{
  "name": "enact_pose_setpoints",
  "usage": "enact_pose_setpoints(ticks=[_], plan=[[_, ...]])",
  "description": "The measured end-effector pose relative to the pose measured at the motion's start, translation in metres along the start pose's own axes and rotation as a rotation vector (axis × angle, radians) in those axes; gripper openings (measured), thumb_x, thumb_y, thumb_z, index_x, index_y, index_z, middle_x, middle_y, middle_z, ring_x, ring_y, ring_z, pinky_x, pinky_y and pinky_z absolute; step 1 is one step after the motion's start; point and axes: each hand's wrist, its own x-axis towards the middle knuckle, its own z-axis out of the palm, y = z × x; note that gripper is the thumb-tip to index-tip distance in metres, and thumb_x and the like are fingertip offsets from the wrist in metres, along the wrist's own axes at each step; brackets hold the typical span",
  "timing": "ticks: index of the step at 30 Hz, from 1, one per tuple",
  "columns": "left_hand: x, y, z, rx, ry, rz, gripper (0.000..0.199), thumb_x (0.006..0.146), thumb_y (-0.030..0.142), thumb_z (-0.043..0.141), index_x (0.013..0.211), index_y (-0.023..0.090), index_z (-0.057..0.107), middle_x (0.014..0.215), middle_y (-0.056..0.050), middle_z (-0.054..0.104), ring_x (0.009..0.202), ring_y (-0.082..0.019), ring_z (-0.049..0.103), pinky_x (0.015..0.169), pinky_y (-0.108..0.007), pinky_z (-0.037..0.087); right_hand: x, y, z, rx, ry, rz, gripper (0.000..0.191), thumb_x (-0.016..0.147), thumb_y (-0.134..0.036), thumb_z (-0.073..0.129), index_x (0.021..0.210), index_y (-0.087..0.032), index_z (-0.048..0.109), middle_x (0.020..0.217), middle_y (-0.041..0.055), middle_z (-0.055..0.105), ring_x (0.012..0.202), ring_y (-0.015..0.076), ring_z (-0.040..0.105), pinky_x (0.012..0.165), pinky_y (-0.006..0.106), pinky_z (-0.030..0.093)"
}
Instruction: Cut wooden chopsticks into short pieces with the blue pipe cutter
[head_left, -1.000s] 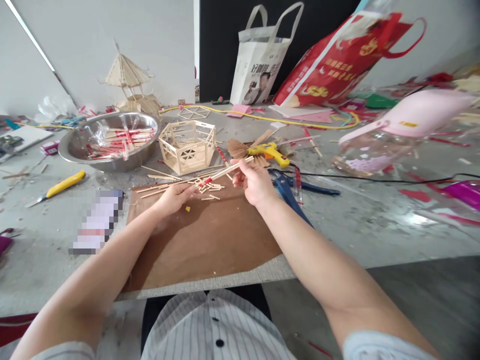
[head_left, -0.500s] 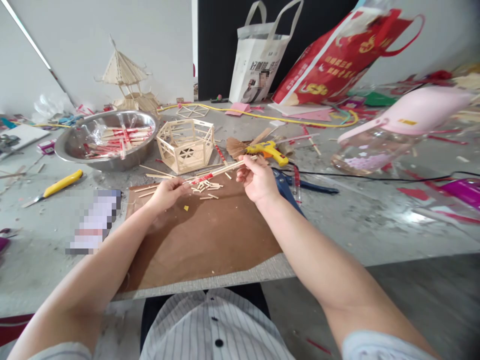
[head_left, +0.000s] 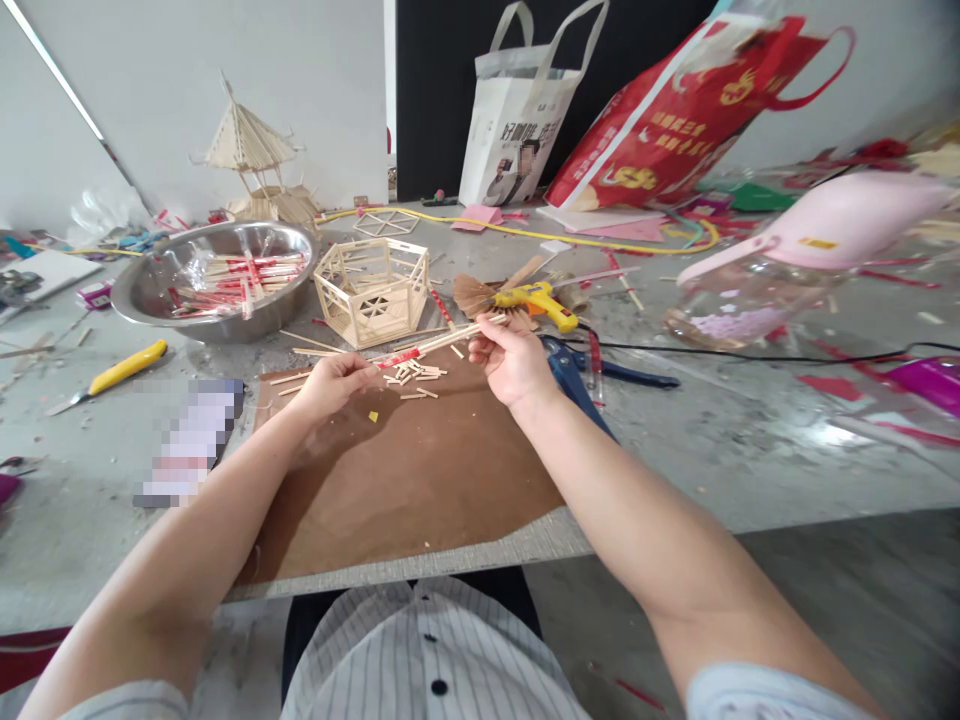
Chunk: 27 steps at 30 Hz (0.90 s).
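Note:
Thin wooden sticks with a red and clear wrapper (head_left: 401, 357) span the space between my two hands. My left hand (head_left: 337, 383) pinches the wrapped left end. My right hand (head_left: 510, 358) is closed on the bare sticks near their right end. Beneath them, several short cut stick pieces (head_left: 412, 374) lie on a brown mat (head_left: 420, 480). Behind the sticks stands a hexagonal wooden frame (head_left: 373, 292) with lattice walls.
A metal bowl (head_left: 135, 290) of wrapped sticks, a yellow knife (head_left: 127, 366) and a phone (head_left: 191, 440) are on the left. A yellow glue gun (head_left: 538, 300), blue-handled pliers (head_left: 637, 376) and a pink-lidded bottle (head_left: 750, 285) are on the right. A pagoda model (head_left: 247, 140) stands behind.
Both hands have shifted very slightly to the left with the sticks still held between them. The other objects stay where they were.

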Motion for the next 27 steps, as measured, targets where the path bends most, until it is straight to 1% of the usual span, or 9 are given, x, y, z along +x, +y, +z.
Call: enact_pose_setpoints(ticks=[3, 6, 8, 11, 16, 20, 23, 25, 27], plan=[[0.0, 0.001, -0.001, 0.098, 0.007, 0.025, 0.033, 0.068, 0.046, 0.051, 0.066, 0.013, 0.053, 0.052, 0.004, 0.045, 0.044, -0.004, 0.035, 0.043, -0.018, 0.026, 0.001, 0.001, -0.001, 0.062, 0.015, 0.005, 0.02, 0.057, -0.022, 0.065, 0.068, -0.017, 0.049, 0.053, -0.0092, 0.052, 0.045, 0.0041, 0.051, 0.04, 0.015, 0.039], [0.001, -0.001, -0.004, 0.145, 0.007, 0.051, 0.033, 0.068, 0.046, 0.05, 0.066, 0.013, 0.052, 0.053, 0.004, 0.044, 0.046, -0.005, 0.035, 0.044, -0.017, 0.027, 0.004, -0.002, -0.004, 0.085, 0.043, -0.025, 0.021, 0.057, -0.023, 0.064, 0.066, -0.018, 0.046, 0.052, -0.0101, 0.05, 0.046, 0.0044, 0.05, 0.041, 0.016, 0.04], [0.003, -0.004, -0.008, 0.162, 0.017, 0.051, 0.032, 0.069, 0.046, 0.049, 0.067, 0.014, 0.052, 0.052, 0.004, 0.044, 0.045, -0.004, 0.034, 0.044, -0.017, 0.027, 0.007, -0.006, -0.008, 0.102, 0.1, -0.068, 0.023, 0.058, -0.025, 0.064, 0.065, -0.019, 0.043, 0.052, -0.0106, 0.05, 0.045, 0.0045, 0.05, 0.042, 0.016, 0.041], [0.005, -0.01, -0.016, 0.188, 0.046, 0.033, 0.031, 0.069, 0.045, 0.049, 0.068, 0.014, 0.052, 0.051, 0.005, 0.044, 0.043, -0.004, 0.033, 0.044, -0.017, 0.026, 0.013, -0.013, -0.015, 0.14, 0.216, -0.119, 0.024, 0.06, -0.029, 0.063, 0.065, -0.019, 0.042, 0.051, -0.0108, 0.049, 0.044, 0.0038, 0.049, 0.041, 0.016, 0.04], [0.009, -0.016, -0.027, 0.224, 0.053, 0.024, 0.032, 0.07, 0.045, 0.047, 0.068, 0.015, 0.056, 0.05, 0.004, 0.046, 0.043, -0.004, 0.034, 0.043, -0.017, 0.025, 0.023, -0.021, -0.027, 0.161, 0.383, -0.198, 0.018, 0.067, -0.029, 0.057, 0.067, -0.019, 0.043, 0.049, -0.0103, 0.046, 0.041, 0.0033, 0.047, 0.041, 0.016, 0.04], [0.011, -0.019, -0.033, 0.215, 0.072, -0.004, 0.034, 0.07, 0.047, 0.046, 0.062, 0.014, 0.054, 0.047, 0.004, 0.045, 0.041, -0.005, 0.033, 0.041, -0.017, 0.024, 0.028, -0.025, -0.035, 0.146, 0.448, -0.284, 0.013, 0.071, -0.029, 0.05, 0.069, -0.019, 0.042, 0.055, -0.0094, 0.048, 0.042, 0.0027, 0.048, 0.044, 0.016, 0.042], [0.011, -0.019, -0.035, 0.181, 0.077, -0.037, 0.034, 0.068, 0.047, 0.048, 0.061, 0.014, 0.054, 0.046, 0.003, 0.046, 0.039, -0.005, 0.032, 0.04, -0.018, 0.023, 0.029, -0.03, -0.037, 0.148, 0.49, -0.331, 0.008, 0.074, -0.027, 0.045, 0.072, -0.02, 0.043, 0.059, -0.009, 0.05, 0.04, 0.0018, 0.047, 0.045, 0.017, 0.042], [0.012, -0.02, -0.036, 0.162, 0.086, -0.052, 0.033, 0.067, 0.047, 0.048, 0.062, 0.015, 0.055, 0.046, 0.003, 0.047, 0.038, -0.005, 0.031, 0.039, -0.018, 0.022, 0.028, -0.033, -0.037, 0.147, 0.519, -0.35, 0.006, 0.076, -0.025, 0.041, 0.074, -0.02, 0.042, 0.059, -0.0088, 0.05, 0.039, 0.0018, 0.046, 0.045, 0.017, 0.042], [0.012, -0.02, -0.037, 0.161, 0.077, -0.054, 0.033, 0.068, 0.047, 0.048, 0.062, 0.015, 0.054, 0.046, 0.003, 0.047, 0.038, -0.005, 0.031, 0.039, -0.018, 0.023, 0.026, -0.037, -0.037, 0.14, 0.547, -0.353, 0.007, 0.078, -0.022, 0.035, 0.076, -0.02, 0.042, 0.059, -0.0078, 0.051, 0.037, 0.0025, 0.045, 0.043, 0.018, 0.041]])
